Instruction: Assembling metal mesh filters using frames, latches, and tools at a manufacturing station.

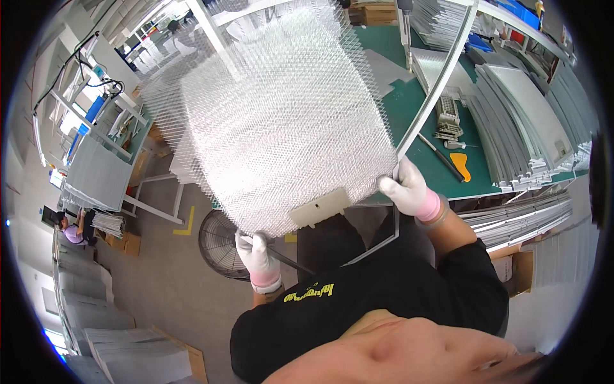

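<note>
Head view: round fan (217, 240) on floor (160, 275); left hand (258, 259), white-gloved, closed on near-left corner of mesh sheet (281, 141), held out ahead of black shirt (396, 281); right hand (410, 193), gloved, pinching near-right corner; orange scraper (460, 166) on green worktop (481, 184).

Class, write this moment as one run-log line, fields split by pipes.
left hand: grips mesh panel, near-left corner | right hand: grips near-right corner | beige plate: at panel's near edge | yellow scraper: on green bench
</note>
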`<state>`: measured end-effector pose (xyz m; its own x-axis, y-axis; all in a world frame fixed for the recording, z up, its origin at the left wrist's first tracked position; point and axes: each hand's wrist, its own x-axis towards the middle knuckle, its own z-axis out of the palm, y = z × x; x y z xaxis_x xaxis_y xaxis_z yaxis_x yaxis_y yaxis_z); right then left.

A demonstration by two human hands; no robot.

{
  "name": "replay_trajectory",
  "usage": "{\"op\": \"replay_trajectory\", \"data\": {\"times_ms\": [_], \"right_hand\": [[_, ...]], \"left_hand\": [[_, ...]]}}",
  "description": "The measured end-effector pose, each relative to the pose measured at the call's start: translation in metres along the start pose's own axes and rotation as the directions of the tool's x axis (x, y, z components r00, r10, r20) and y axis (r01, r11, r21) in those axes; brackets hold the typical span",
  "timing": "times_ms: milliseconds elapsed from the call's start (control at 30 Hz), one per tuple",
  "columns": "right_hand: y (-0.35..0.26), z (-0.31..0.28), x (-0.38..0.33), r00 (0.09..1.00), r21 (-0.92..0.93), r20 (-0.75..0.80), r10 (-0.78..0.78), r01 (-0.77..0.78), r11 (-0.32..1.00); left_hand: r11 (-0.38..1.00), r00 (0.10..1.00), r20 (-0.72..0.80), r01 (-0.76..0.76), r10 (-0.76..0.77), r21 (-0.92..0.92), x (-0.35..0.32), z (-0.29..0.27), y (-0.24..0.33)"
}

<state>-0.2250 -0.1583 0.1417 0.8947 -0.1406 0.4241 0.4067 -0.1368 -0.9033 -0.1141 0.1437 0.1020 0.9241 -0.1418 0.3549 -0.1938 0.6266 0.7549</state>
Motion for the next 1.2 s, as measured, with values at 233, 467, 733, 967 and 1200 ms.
{"op": "replay_trajectory", "data": {"times_ms": [233, 467, 733, 967, 1200], "right_hand": [[-0.031, -0.031, 0.042, 0.940, 0.047, -0.139, -0.311, 0.320, 0.946], [-0.033, -0.062, 0.064, 0.677, -0.125, -0.621, -0.395, 0.412, 0.903], [-0.012, -0.097, 0.041, 0.688, -0.168, -0.643, -0.337, 0.303, 0.938], [-0.010, -0.094, 0.038, 0.694, -0.166, -0.648, -0.314, 0.274, 0.947], [0.004, -0.106, 0.039, 0.761, -0.131, -0.590, -0.271, 0.241, 0.962]], "left_hand": [[0.955, 0.960, 0.117, -0.268, 0.253, 0.131, 0.081, 0.074, 0.011], [0.983, 0.889, 0.448, -0.157, 0.097, 0.098, 0.157, 0.119, -0.053], [0.985, 0.811, 0.559, -0.147, 0.175, -0.094, 0.165, 0.148, -0.105], [0.963, 0.837, 0.494, -0.128, 0.233, -0.238, 0.168, 0.143, -0.111], [0.991, 0.873, 0.468, -0.105, 0.134, -0.087, 0.160, 0.150, -0.096]]}}
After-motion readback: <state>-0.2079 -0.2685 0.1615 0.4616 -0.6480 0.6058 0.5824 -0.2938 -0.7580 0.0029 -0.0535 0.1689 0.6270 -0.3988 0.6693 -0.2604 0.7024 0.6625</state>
